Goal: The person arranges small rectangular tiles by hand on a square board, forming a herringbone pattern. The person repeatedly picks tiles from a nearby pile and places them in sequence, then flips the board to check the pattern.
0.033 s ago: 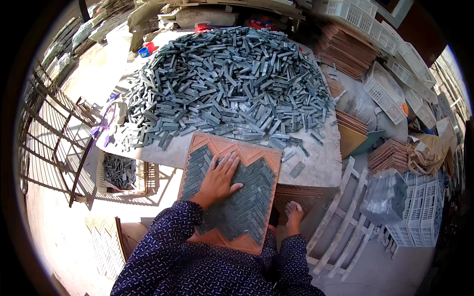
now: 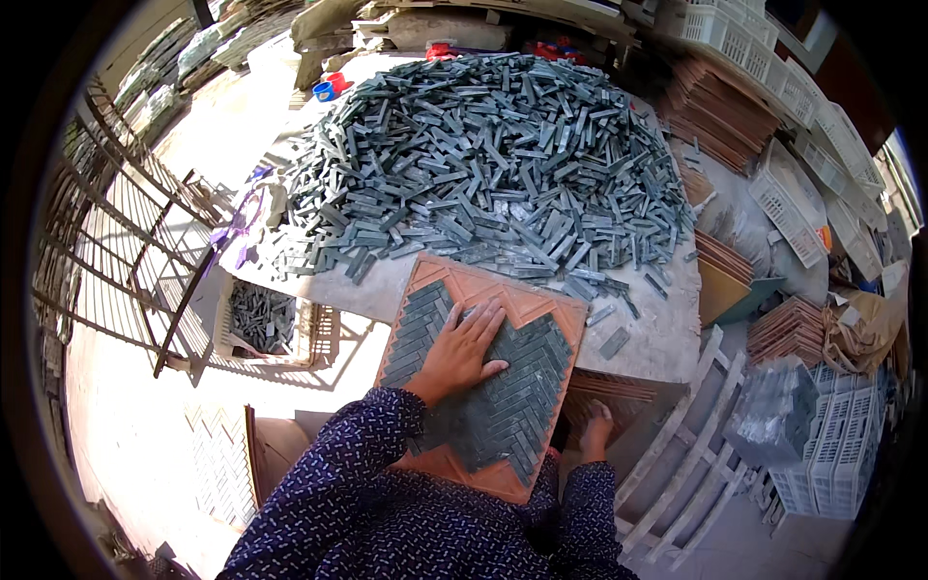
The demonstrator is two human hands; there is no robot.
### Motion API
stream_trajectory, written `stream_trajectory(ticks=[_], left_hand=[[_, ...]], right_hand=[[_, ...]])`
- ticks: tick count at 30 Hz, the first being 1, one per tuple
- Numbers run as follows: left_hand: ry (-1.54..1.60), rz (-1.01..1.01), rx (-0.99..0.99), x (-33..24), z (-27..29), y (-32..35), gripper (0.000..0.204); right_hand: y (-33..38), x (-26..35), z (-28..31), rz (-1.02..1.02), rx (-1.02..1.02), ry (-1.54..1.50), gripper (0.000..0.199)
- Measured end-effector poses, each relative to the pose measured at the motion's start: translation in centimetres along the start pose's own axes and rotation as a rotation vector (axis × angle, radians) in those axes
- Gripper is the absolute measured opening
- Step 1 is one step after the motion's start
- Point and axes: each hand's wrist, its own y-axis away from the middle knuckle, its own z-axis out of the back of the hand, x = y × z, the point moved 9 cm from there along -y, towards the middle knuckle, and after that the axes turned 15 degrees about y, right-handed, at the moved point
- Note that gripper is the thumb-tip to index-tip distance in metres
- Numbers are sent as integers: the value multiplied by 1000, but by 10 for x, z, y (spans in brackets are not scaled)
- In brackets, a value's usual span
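Left hand (image 2: 462,350) open, palm flat on herringbone tile tray (image 2: 483,372); right hand (image 2: 595,432) just beside tray's right edge, grip unclear.

My left hand (image 2: 462,350) covers part of the grey strips in the orange tray (image 2: 541,302), and my sleeve hides the tray's near corner. My right hand (image 2: 595,432) sits below the table edge; its fingertips seem tucked out of sight.
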Motion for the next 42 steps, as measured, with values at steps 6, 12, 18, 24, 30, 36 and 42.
stream_trajectory(ticks=[6, 12, 18, 24, 30, 36, 42], left_hand=[[52, 21, -3, 4, -5, 5, 80], [54, 55, -32, 7, -11, 4, 81], [51, 18, -18, 4, -11, -10, 80], [32, 40, 9, 5, -4, 1, 80], [18, 19, 16, -2, -2, -18, 80], [-26, 58, 30, 4, -3, -11, 81], [-27, 56, 21, 5, -1, -9, 80]], right_hand=[[-53, -71, -49, -398, 223, -307, 70], [-61, -98, -46, -300, 196, 121, 68], [-65, -99, -41, -235, 164, 314, 68], [-56, -116, -41, -194, 188, 466, 67], [-92, -117, 21, -95, 54, 669, 68], [-71, -69, 1, 39, 21, 1016, 66], [-46, -42, -11, 215, 17, 1363, 65]])
